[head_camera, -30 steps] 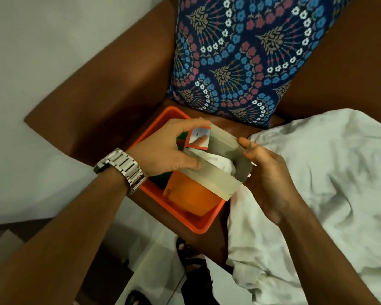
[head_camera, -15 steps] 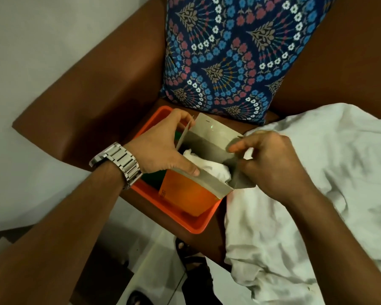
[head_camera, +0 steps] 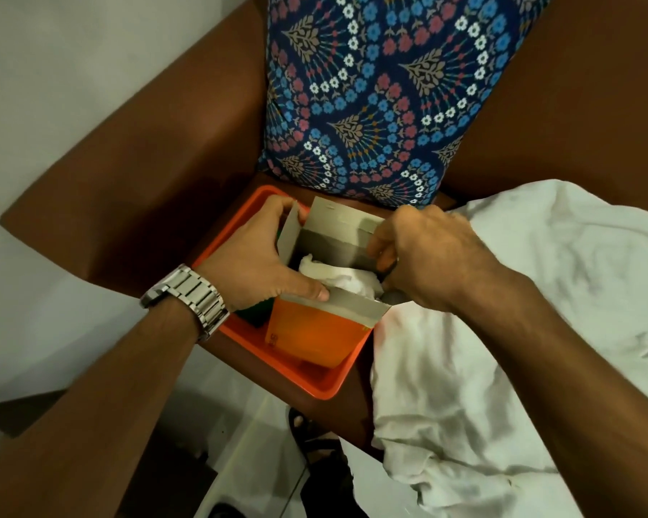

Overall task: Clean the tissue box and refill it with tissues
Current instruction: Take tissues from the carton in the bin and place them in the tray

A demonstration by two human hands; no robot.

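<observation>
An orange cardboard tissue box (head_camera: 311, 336) stands on end in an orange plastic tray (head_camera: 324, 383), its grey inner flaps spread at the top. White tissues (head_camera: 337, 276) show inside the opening. My left hand (head_camera: 251, 263), with a metal watch on the wrist, grips the box's left side, thumb on the near flap and fingers on the left flap. My right hand (head_camera: 427, 256) is at the box's right end, fingers closed on the right flap there; its fingertips are hidden behind the cardboard.
The tray rests on the seat of a brown leather armchair (head_camera: 135, 173), with a blue floral cushion (head_camera: 382, 91) leaning on the back. A crumpled white cloth (head_camera: 502, 349) covers the seat to the right. A sandalled foot (head_camera: 315, 435) and white floor lie below.
My right hand has moved from the box's right edge over its end and closed on the right flap. The left hand's fingers shifted to the left flap. The camera drew closer.
</observation>
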